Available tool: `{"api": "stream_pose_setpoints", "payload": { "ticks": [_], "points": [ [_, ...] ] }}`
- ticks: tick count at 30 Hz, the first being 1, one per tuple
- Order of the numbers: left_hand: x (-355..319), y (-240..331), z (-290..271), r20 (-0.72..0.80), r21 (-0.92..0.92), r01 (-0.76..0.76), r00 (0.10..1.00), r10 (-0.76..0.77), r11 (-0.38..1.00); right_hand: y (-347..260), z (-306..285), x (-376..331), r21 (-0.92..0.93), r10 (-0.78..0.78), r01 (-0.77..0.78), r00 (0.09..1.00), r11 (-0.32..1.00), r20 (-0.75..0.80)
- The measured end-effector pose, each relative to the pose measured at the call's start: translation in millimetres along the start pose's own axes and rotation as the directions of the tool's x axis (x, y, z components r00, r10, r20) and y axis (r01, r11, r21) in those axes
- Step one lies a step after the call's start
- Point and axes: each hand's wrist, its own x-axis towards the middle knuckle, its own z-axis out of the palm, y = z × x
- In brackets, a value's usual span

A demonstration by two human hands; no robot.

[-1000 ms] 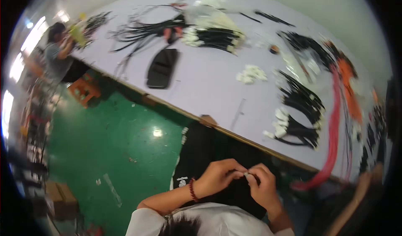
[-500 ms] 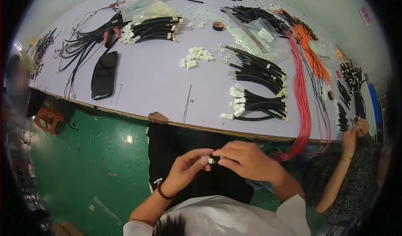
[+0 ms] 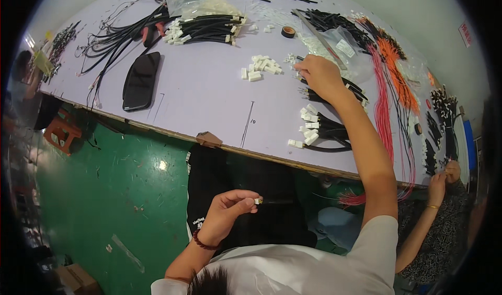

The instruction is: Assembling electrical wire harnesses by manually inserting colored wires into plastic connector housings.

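Note:
Over my lap, my left hand [image 3: 230,214] pinches a small white connector [image 3: 257,201] between thumb and fingertips. A yellowish bit shows at the connector's right end; what runs on from it is lost against my dark trousers. My right hand [image 3: 321,78] reaches far out over the table, its fingers drawn together at the small white pieces [image 3: 289,58] and the ends of black sleeved cables [image 3: 356,89]. Whatever lies between those fingertips is too small to make out. Nearer the table edge, below that forearm, lie black cables with white connectors [image 3: 312,125].
Loose white connector housings [image 3: 261,67] lie mid-table, left of my right hand. A black phone [image 3: 141,80], a cable bundle [image 3: 209,29], a tape roll [image 3: 288,32] and pink wires [image 3: 384,106] lie around. At the right, another person's hands [image 3: 443,177] work at the table edge.
My right hand has left the connector and moved up and away to the small parts on the table. My left hand still holds the connector over my lap. The view has shifted slightly.

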Motion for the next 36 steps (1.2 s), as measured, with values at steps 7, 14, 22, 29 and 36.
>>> {"api": "stream_pose_setpoints", "payload": {
  "ticks": [7,14,22,29,36],
  "points": [
    [8,-7,-1,0.019,-0.009,0.001,1.0,-0.001,1.0,6,2,12,-0.047,-0.008,0.011,0.999,0.999,0.051],
    [5,-13,0,-0.009,-0.011,0.042,0.999,-0.042,0.999,15,15,21,-0.102,-0.038,0.043,0.998,0.994,0.048],
    [2,-17,7,-0.055,-0.013,0.002,0.998,-0.003,1.0,7,18,16,-0.014,-0.073,0.072,0.99,0.997,-0.122],
    [4,-20,14,-0.083,-0.011,-0.016,0.996,0.015,1.0,21,2,7,0.221,0.063,0.041,0.893,0.974,-0.445],
    [3,-24,14,-0.053,-0.036,-0.034,0.998,0.032,0.999,0,-14,-14,0.277,0.122,-0.027,0.936,0.96,-0.33]
  ]
}}
